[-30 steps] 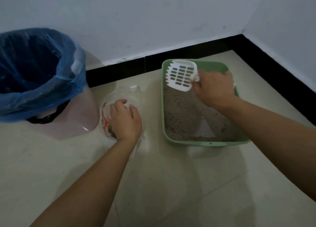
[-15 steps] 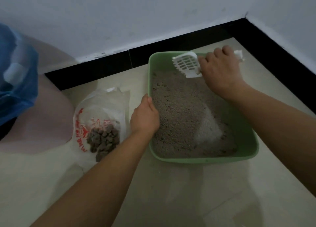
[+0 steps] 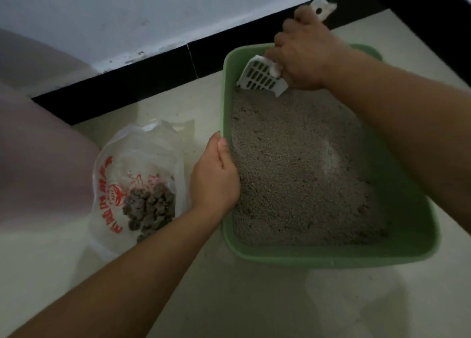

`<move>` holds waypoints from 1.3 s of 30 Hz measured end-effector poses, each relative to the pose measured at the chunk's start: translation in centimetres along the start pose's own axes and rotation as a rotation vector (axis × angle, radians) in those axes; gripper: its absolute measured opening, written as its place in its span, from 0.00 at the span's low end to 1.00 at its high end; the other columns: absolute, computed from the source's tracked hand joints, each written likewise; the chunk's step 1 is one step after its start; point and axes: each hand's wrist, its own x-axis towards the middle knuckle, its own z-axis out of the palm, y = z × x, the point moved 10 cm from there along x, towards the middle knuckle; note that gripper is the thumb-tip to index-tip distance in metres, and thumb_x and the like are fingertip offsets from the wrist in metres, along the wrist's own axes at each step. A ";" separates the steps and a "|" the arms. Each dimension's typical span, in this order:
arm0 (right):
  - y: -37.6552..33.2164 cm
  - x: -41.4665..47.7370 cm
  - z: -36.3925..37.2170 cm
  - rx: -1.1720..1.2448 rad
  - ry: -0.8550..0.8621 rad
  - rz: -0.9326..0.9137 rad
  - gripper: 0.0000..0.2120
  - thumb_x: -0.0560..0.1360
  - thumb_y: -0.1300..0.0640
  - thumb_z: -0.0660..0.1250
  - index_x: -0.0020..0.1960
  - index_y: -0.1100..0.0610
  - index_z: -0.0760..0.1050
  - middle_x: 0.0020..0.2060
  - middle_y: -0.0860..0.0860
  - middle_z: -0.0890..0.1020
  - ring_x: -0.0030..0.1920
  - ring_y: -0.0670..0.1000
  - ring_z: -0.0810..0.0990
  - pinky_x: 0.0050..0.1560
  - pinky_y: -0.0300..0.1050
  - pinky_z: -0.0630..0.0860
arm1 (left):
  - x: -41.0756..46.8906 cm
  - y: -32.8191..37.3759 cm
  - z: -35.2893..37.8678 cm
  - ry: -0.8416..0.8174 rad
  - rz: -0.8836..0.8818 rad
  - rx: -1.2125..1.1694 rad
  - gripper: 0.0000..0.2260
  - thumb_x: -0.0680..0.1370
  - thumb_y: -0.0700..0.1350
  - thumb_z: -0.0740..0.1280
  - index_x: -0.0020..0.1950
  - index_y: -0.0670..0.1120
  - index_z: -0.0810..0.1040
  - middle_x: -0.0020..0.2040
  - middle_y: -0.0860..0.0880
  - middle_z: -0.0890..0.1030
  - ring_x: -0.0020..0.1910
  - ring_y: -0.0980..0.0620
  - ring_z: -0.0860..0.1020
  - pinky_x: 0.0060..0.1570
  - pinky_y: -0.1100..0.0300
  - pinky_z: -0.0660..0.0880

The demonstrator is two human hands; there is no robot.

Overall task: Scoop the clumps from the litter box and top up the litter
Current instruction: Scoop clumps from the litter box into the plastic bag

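Currently: right hand (image 3: 304,54) clamped on slotted scoop (image 3: 260,76), tip at far-left corner of litter box (image 3: 331,257); left hand (image 3: 215,177) gripping near rim. Risk: steep scooping flicking granules onto floor, missing bag (image 3: 132,159).

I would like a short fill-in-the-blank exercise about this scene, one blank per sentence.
1. The right hand holds a white ____.
2. The left hand grips the rim of the ____ litter box.
3. The scooped clumps lie in a plastic ____.

Missing words: scoop; green; bag
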 end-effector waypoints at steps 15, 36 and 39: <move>-3.7 -5.8 3.6 0.659 -0.125 -0.006 0.13 0.80 0.45 0.58 0.49 0.49 0.78 0.38 0.47 0.79 0.46 0.52 0.73 0.63 0.54 0.57 | 0.1 0.1 -0.3 0.006 -0.022 0.019 0.15 0.85 0.49 0.49 0.50 0.47 0.73 0.38 0.56 0.74 0.37 0.62 0.72 0.37 0.61 0.68; -6.0 -17.5 6.4 1.463 -0.351 0.398 0.12 0.76 0.44 0.68 0.58 0.44 0.81 0.49 0.45 0.84 0.54 0.51 0.80 0.64 0.56 0.73 | 0.0 -0.3 -0.7 0.064 -0.035 0.052 0.17 0.85 0.50 0.49 0.47 0.43 0.72 0.37 0.49 0.73 0.36 0.51 0.71 0.39 0.56 0.63; -4.2 -19.1 6.6 1.545 -0.305 0.563 0.20 0.68 0.35 0.68 0.58 0.39 0.81 0.51 0.42 0.85 0.57 0.49 0.80 0.68 0.56 0.71 | -0.1 -0.3 -0.8 0.063 -0.044 0.080 0.16 0.85 0.51 0.49 0.46 0.45 0.70 0.36 0.51 0.71 0.36 0.52 0.70 0.39 0.56 0.62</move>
